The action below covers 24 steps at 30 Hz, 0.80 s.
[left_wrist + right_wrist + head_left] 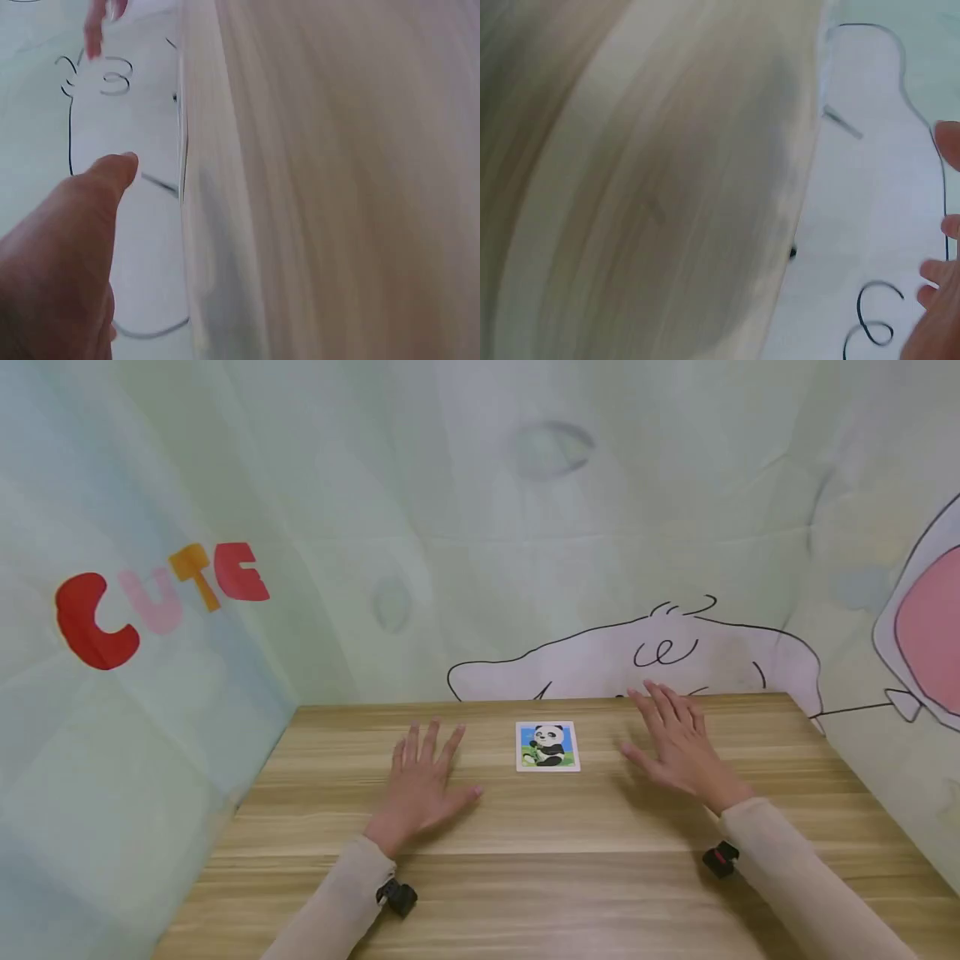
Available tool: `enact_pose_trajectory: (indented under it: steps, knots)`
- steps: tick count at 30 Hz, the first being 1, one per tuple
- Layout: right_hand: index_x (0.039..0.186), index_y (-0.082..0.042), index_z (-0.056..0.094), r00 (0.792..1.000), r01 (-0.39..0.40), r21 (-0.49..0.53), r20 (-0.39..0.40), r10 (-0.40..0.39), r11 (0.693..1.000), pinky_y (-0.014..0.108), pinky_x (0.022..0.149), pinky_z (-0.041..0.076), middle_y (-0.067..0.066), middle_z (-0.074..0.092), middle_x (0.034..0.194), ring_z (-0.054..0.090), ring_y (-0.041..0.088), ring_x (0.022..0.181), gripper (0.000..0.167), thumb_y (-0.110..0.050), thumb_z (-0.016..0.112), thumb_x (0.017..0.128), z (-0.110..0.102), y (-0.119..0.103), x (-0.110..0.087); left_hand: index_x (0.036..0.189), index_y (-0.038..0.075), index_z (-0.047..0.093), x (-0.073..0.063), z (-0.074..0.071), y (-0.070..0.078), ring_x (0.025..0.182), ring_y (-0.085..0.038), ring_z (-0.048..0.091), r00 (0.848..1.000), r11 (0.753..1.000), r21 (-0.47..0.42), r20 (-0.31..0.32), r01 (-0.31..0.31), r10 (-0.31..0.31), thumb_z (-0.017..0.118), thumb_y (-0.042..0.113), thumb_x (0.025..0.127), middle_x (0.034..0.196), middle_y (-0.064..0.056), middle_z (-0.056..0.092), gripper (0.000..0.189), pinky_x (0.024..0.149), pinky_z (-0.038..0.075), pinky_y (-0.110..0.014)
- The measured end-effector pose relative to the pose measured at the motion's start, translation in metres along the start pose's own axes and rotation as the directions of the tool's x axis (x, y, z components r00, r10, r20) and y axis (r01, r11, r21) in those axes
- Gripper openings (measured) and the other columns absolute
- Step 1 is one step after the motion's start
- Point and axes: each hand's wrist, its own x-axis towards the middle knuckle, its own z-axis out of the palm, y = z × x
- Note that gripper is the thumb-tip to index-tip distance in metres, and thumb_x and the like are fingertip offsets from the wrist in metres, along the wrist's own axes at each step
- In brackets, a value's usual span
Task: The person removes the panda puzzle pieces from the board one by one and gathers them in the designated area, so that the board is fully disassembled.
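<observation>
A small square card with a white border and a panda picture [548,747] lies flat on the wooden table [525,885], between the two hands. To its left, my left hand [422,785] has its fingers spread and holds nothing; the thumb points towards the card. On the other side, my right hand [678,747] is held with fingers stretched out, its shadow on the wood below. The left wrist view shows the left hand [67,247] from the thumb side. Part of the right hand [937,300] shows at the edge of the right wrist view.
Behind the table hangs a pale curtain [480,527] with a drawn white animal [600,660], and red, pink and orange letters at left. A small black camera sits on each wrist, left [397,897] and right [722,858]. The table's far edge runs just beyond the hands.
</observation>
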Motion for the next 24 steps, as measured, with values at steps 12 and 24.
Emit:
enact_pose_trajectory:
  steps: [12,24]
  knots:
    - [0.166,-0.004,0.036,0.993,-0.033,0.459,0.115,-0.023,0.888,0.074,0.127,0.021,0.024,0.042,0.169,0.035,0.050,0.158,0.058,-0.027,0.045,0.114,0.023,-0.044,0.036,0.175,0.028,0.011,0.012,0.017,0.089,0.169,-0.046,0.006,0.982,0.978,-0.165,0.116,-0.126,0.146,0.050,0.076,0.099,0.183,-0.015,0.011,0.098,0.133,0.016,-0.067]
    - [0.150,-0.001,0.060,0.978,-0.125,0.565,0.206,0.007,0.815,0.064,0.117,0.045,0.022,0.061,0.155,0.058,0.044,0.141,0.041,-0.015,0.049,0.113,0.063,-0.062,0.063,0.172,0.022,0.026,0.015,0.038,0.117,0.170,-0.040,0.012,0.960,0.965,-0.209,0.196,-0.161,0.202,0.039,0.076,0.103,0.182,-0.012,0.016,0.089,0.131,0.023,-0.064]
